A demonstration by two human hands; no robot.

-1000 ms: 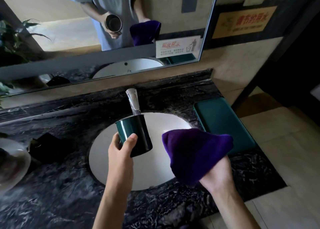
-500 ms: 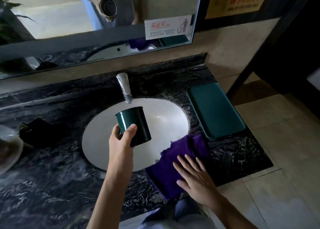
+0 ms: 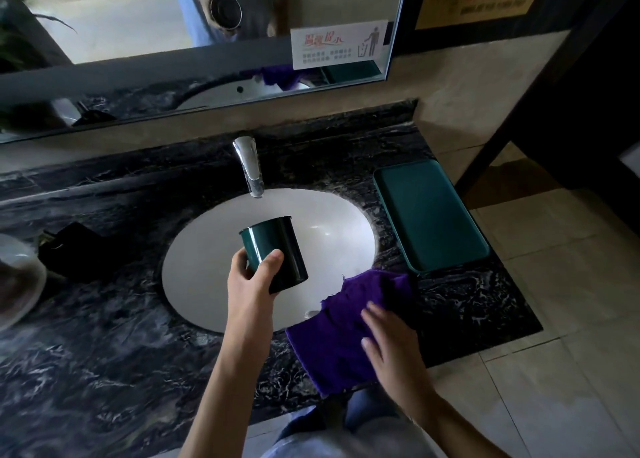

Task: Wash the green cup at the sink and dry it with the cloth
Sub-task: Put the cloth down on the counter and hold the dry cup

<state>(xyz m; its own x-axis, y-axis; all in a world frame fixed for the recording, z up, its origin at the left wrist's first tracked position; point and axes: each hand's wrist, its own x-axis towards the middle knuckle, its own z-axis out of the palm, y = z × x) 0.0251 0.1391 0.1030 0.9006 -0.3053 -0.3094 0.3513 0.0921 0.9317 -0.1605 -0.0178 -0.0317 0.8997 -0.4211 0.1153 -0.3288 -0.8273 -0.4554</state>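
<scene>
My left hand grips the dark green cup and holds it upright over the white sink basin, a little in front of the chrome tap. No water is seen running. The purple cloth lies on the black marble counter at the basin's right front rim, one corner hanging over the basin. My right hand rests flat on the cloth's near right part, fingers spread.
A green tray lies on the counter to the right of the basin. A dark object and a pale dish sit at the left. The mirror stands behind the tap. Floor tiles lie right of the counter's edge.
The purple cloth was held up in my right hand a second ago; it now lies on the counter under my flat hand. The cup has stayed over the basin.
</scene>
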